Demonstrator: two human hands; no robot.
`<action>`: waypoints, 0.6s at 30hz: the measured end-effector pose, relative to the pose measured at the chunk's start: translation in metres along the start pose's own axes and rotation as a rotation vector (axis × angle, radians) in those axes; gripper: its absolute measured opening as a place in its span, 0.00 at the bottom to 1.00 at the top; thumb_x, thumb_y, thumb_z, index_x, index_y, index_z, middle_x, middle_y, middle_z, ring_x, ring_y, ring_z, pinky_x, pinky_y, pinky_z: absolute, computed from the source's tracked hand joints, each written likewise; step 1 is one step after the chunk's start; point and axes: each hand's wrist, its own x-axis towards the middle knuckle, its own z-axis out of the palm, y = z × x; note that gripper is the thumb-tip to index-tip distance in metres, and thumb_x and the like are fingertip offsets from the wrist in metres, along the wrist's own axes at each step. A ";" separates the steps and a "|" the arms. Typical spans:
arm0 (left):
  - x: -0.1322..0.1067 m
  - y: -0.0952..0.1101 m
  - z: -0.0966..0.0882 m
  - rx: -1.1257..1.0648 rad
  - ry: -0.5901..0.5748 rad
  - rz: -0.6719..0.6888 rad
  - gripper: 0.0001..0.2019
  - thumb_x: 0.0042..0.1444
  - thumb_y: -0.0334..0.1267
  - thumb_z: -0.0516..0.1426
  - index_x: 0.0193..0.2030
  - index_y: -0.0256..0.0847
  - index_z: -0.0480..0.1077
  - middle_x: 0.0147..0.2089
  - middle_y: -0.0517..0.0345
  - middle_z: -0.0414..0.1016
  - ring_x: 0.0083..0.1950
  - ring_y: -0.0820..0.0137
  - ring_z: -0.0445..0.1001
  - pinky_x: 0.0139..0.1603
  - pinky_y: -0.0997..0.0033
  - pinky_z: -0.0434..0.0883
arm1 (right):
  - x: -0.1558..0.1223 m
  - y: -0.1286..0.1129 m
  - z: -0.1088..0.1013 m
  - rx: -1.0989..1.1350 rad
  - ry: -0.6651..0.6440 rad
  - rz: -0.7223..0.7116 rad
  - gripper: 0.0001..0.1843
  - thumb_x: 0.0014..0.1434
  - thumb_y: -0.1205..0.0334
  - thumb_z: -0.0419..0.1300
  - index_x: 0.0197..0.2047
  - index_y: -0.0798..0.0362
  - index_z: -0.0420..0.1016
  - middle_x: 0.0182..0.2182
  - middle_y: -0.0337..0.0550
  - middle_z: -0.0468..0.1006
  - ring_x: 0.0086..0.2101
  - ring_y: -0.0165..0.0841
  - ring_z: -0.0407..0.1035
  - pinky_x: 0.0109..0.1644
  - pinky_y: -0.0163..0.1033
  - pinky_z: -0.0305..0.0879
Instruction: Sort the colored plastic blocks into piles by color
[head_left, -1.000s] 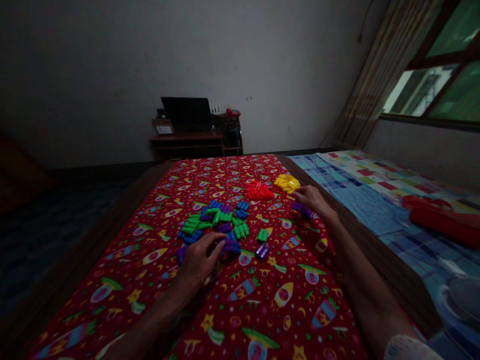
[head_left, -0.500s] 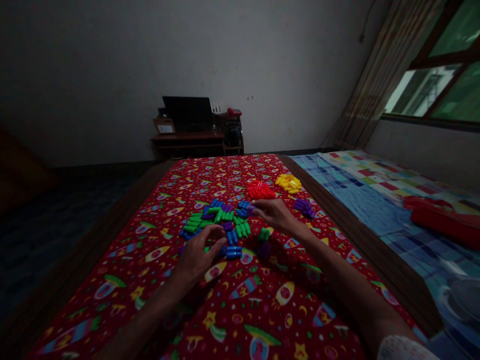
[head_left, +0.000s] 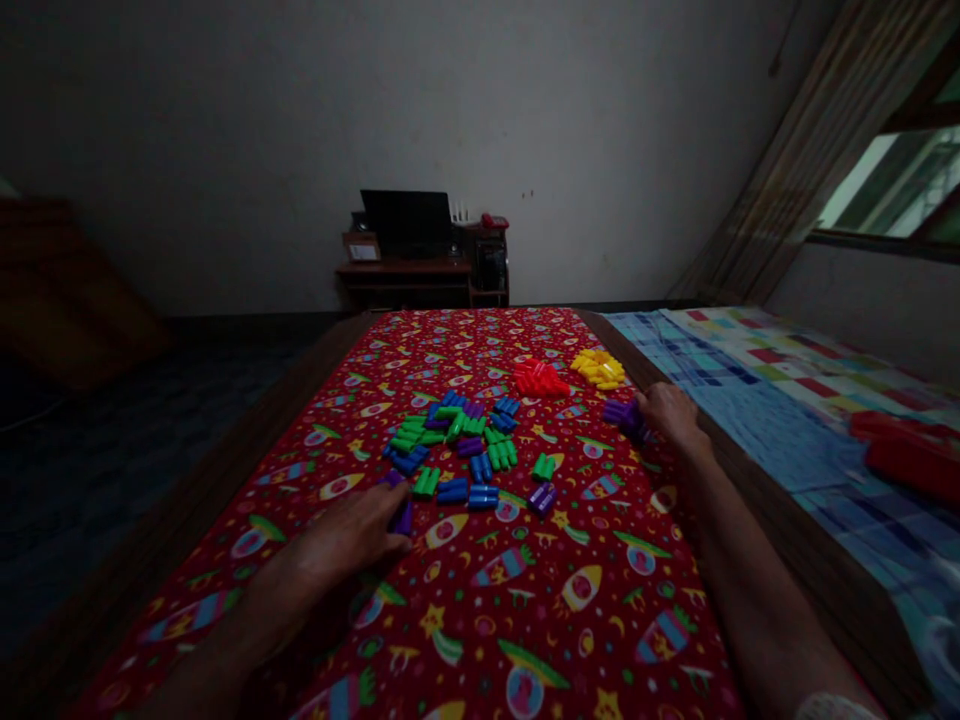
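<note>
My left hand is low over the near left of the heap, its fingers closed round a purple plastic block. At the table's right side my right hand has its fingers pinched on a dark purple block, touching the small purple pile. Between the hands lies a mixed group of ribbed blocks: green blocks, blue blocks and a few purple ones. A lone green block and a purple block lie to the right of this group.
Farther back are a red pile and a yellow pile. A red patterned cloth covers the table. To the right is a bed with a checked sheet and a red bag. A desk with a monitor stands by the wall.
My right hand has carried a purple block from the mixed group rightward to the purple pile. My left hand has moved nearer and closed on a purple block. The view has turned slightly left.
</note>
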 end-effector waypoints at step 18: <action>0.033 0.070 0.017 -1.309 0.004 0.061 0.33 0.47 0.62 0.60 0.50 0.36 0.74 0.38 0.50 0.80 0.35 0.65 0.78 0.37 0.67 0.75 | -0.128 -0.140 -0.009 0.619 -0.013 -1.218 0.12 0.63 0.64 0.56 0.49 0.54 0.75 0.39 0.48 0.81 0.36 0.32 0.74 0.38 0.32 0.64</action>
